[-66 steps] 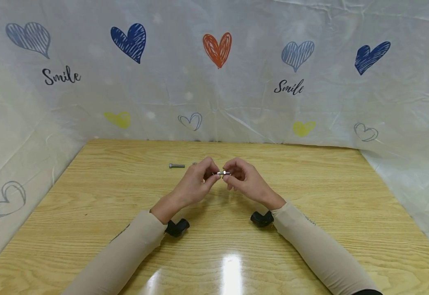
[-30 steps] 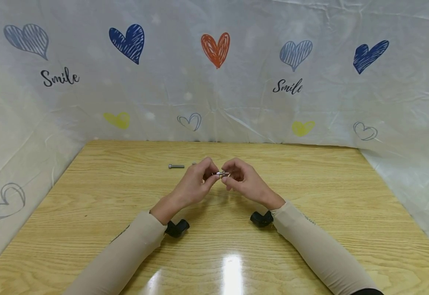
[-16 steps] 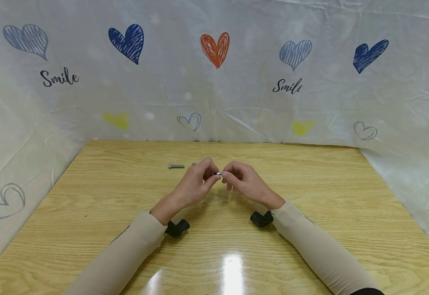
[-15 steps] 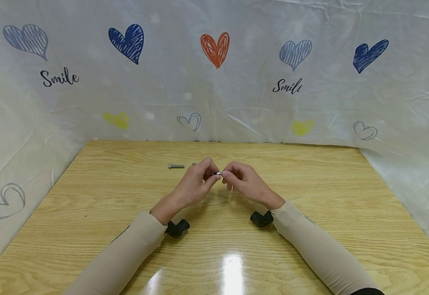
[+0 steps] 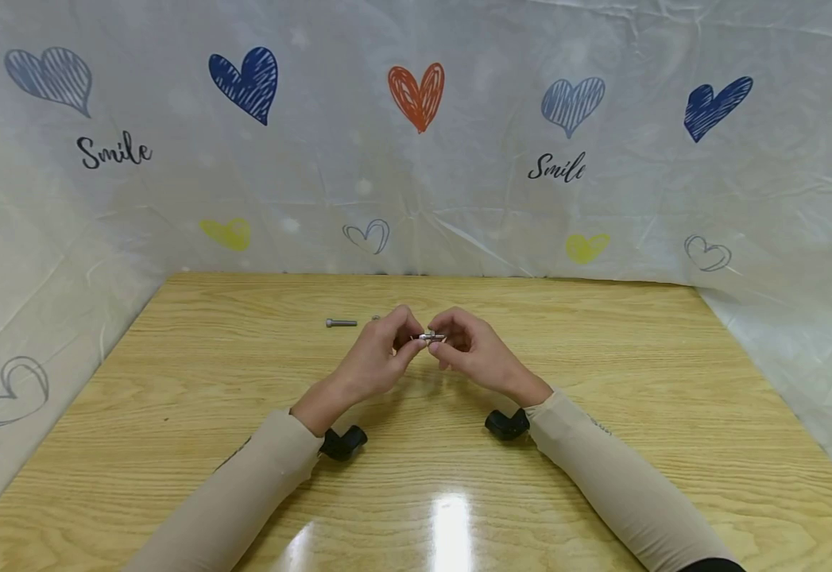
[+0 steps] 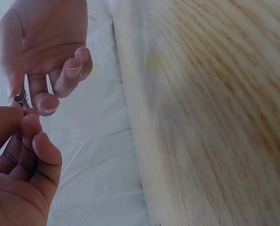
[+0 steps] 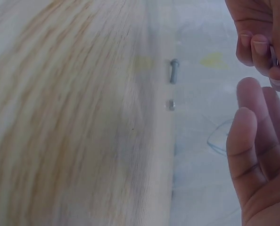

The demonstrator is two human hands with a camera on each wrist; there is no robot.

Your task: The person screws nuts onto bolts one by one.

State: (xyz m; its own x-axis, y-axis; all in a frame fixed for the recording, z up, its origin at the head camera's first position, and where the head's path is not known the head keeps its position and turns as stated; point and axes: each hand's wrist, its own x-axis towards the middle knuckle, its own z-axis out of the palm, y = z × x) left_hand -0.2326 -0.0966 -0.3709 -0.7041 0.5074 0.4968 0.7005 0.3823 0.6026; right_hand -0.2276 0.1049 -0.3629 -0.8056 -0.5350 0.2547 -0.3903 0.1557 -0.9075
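Observation:
In the head view my left hand [image 5: 376, 357] pinches a small silver bolt [image 5: 440, 337] between thumb and index finger, above the table. The bolt lies level and points right; its left end is hidden in the grip. A hex nut [image 5: 432, 334] sits around the exposed shank, just off the left fingertips. My right hand [image 5: 483, 349] has its thumb and index finger spread on either side of the nut. In the left wrist view the metal fastener [image 6: 21, 97] shows small between both hands' fingertips.
A second bolt [image 5: 341, 323] lies on the wooden table [image 5: 566, 492] left of the hands. Beside it is a loose nut [image 5: 376, 318], partly covered by the left hand in the head view. A white cloth [image 5: 487, 183] printed with hearts stands behind the table.
Half a second ago the right thumb and index finger closed over the nut; now they have parted and the nut and shank show again. The left hand stays put.

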